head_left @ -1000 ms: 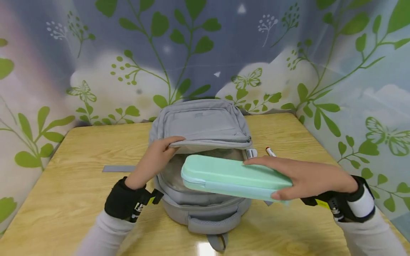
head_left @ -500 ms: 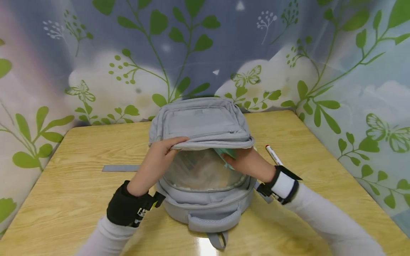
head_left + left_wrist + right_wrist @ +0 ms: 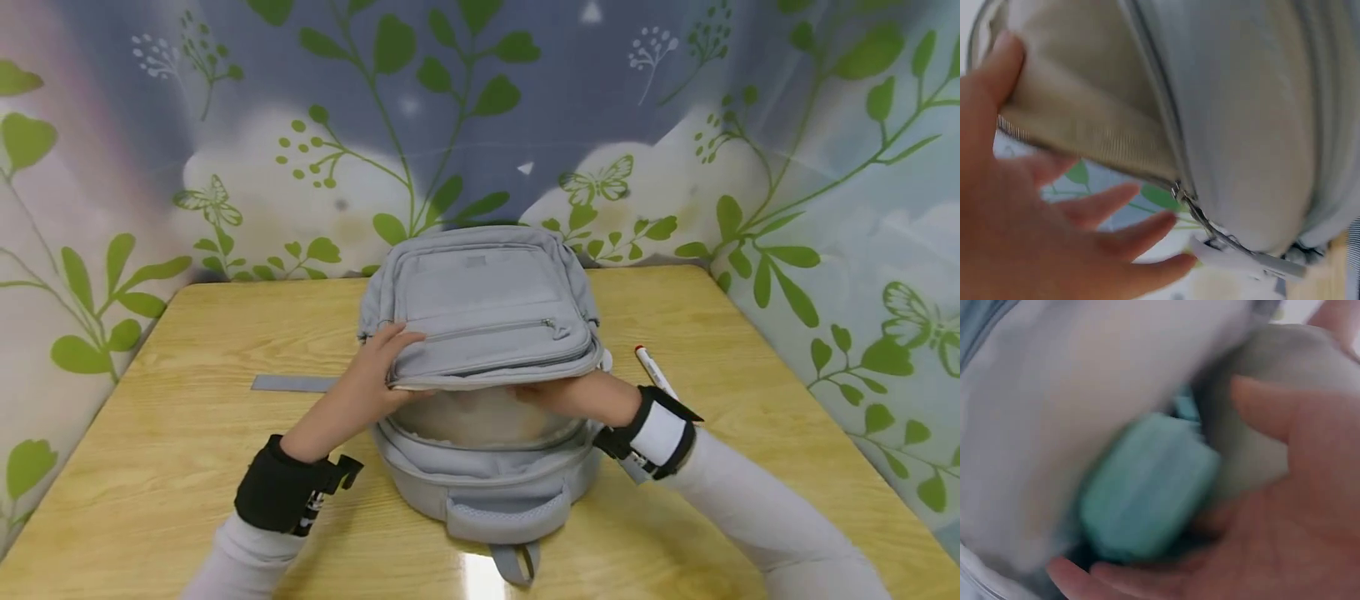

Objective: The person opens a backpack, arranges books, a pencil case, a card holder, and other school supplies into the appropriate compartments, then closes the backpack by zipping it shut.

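The grey backpack [image 3: 480,292] lies on the table with its main compartment unzipped. My left hand [image 3: 363,390] grips the edge of its front flap, thumb on the inner side and fingers over the outside; in the left wrist view the fingers are spread. My right hand [image 3: 588,395] reaches in under the flap, its fingertips hidden in the head view. Down in the bag, the right wrist view shows a mint-green zip case [image 3: 1147,487], blurred. The right thumb stands away from that case, and the extended fingers lie beside its near end.
A white marker with a red end [image 3: 655,371] lies to the right of the bag on the wooden table [image 3: 187,467]. A grey strap [image 3: 292,383] sticks out at the left. A leaf-patterned curtain [image 3: 480,125] hangs behind the table.
My right hand has carried the mint-green case from above the opening into the bag, and its thumb now stands off it. The flap has come lower and nearer with my left hand.
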Available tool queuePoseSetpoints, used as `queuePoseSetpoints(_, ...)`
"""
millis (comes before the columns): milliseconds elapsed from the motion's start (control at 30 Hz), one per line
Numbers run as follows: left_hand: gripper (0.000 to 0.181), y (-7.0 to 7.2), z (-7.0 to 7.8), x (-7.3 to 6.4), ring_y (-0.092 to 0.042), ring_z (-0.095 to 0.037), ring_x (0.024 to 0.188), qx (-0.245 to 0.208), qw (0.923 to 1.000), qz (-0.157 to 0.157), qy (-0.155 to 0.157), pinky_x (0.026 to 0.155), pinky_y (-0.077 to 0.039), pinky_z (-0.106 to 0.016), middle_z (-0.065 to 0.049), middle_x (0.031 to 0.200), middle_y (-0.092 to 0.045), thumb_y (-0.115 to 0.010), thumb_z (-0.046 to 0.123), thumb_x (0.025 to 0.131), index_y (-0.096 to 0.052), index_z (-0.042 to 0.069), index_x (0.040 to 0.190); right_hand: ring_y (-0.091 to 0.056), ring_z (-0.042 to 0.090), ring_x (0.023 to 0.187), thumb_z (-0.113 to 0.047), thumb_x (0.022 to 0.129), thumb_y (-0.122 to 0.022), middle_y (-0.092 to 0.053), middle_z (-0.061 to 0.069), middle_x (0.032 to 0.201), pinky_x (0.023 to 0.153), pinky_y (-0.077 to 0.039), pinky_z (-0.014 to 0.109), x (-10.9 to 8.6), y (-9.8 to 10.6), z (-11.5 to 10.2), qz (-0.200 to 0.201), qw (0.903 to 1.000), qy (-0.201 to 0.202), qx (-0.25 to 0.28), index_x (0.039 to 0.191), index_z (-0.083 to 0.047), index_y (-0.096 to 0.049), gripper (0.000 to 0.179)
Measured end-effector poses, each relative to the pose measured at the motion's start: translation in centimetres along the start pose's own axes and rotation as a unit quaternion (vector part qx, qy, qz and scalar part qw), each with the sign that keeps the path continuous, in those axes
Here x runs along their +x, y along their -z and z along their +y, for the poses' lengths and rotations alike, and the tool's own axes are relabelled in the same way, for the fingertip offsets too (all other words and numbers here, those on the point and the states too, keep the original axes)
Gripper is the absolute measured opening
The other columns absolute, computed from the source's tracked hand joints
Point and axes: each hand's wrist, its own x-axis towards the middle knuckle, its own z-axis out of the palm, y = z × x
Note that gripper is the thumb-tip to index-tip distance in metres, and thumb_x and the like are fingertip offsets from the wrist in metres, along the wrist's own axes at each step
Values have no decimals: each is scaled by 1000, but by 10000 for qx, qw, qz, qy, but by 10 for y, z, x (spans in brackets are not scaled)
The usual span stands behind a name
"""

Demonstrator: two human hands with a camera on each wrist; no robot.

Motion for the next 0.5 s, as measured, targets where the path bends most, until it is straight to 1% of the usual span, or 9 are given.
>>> queuePoseSetpoints(33, 64, -1, -4, -1, -28, -49, 133, 144, 9998, -76, -82, 102, -33, -60, -29, 146, -27, -74, 22, 80, -45, 4, 135, -32, 29, 131, -37, 94, -54, -28, 18, 145, 107, -31, 43, -9, 4, -9, -60, 9992, 234, -305, 143, -4, -29, 64)
queuePoseSetpoints(67, 65, -3, -8, -2, -31, -50, 131, 345, 9991, -107, -235, 101, -34, -61, -31, 144, -29, -76, 23, 79, -46, 3, 134, -33, 28, 132, -37, 94, -55, -25, 17, 148, 107, -32, 44, -19, 9, -19, -206, 9979, 273, -556, 144, -5, -27, 66)
queuePoseSetpoints(133, 63, -6, -15, -5, -34, -52, 128, 631, 9972, -111, -388, 99, -35, -61, -32, 142, -32, -76, 18, 78, -47, 3, 132, -31, 26, 136, -43, 94, -52, -22, 13, 152, 108, -33, 43, -37, 20, -34, -758, 9903, 442, -1077, 147, -11, -24, 69)
queuePoseSetpoints(167, 60, -7, -18, -6, -36, -52, 126, 756, 9961, -63, -455, 97, -37, -60, -33, 141, -33, -75, 11, 79, -48, 2, 131, -34, 23, 135, -45, 93, -51, -25, 8, 152, 107, -34, 41, -46, 27, -42, -1090, 9862, 552, -1116, 147, -15, -26, 67)
queuePoseSetpoints(233, 58, -8, -24, -8, -38, -52, 124, 954, 9941, 18, -514, 92, -42, -57, -32, 139, -36, -69, -1, 78, -48, 2, 131, -37, 17, 135, -49, 94, -47, -27, -2, 152, 107, -36, 36, -61, 42, -55, -1934, 9754, 662, -830, 147, -21, -27, 64)
queuePoseSetpoints(300, 62, -9, -28, -9, -40, -50, 123, 1026, 9937, 4, -448, 87, -44, -52, -30, 140, -35, -63, -11, 75, -46, 2, 133, -40, 10, 133, -52, 93, -44, -34, -11, 148, 106, -38, 31, -72, 56, -64, -2510, 9620, 905, -581, 144, -28, -33, 58)
queuePoseSetpoints(333, 65, -10, -29, -10, -41, -49, 123, 1044, 9937, -6, -407, 85, -45, -51, -29, 140, -36, -61, -14, 73, -45, 3, 134, -41, 8, 131, -53, 93, -43, -37, -13, 145, 105, -38, 29, -77, 63, -68, -2622, 9585, 1030, -441, 143, -29, -34, 56)
queuePoseSetpoints(400, 65, -11, -31, -11, -45, -46, 120, 1146, 9928, 3, -352, 85, -46, -50, -28, 137, -40, -61, -11, 75, -43, 3, 136, -41, 5, 130, -52, 95, -41, -40, -15, 143, 105, -38, 29, -80, 74, -73, -2535, 9583, 1293, -247, 143, -30, -35, 53)
queuePoseSetpoints(500, 62, -13, -29, -15, -54, -40, 109, 1314, 9911, 73, -185, 83, -48, -46, -26, 125, -49, -65, -4, 79, -42, 2, 137, -43, 8, 130, -48, 96, -42, -44, -10, 142, 105, -39, 34, -69, 85, -76, -1945, 9683, 1535, -316, 142, -27, -37, 50)
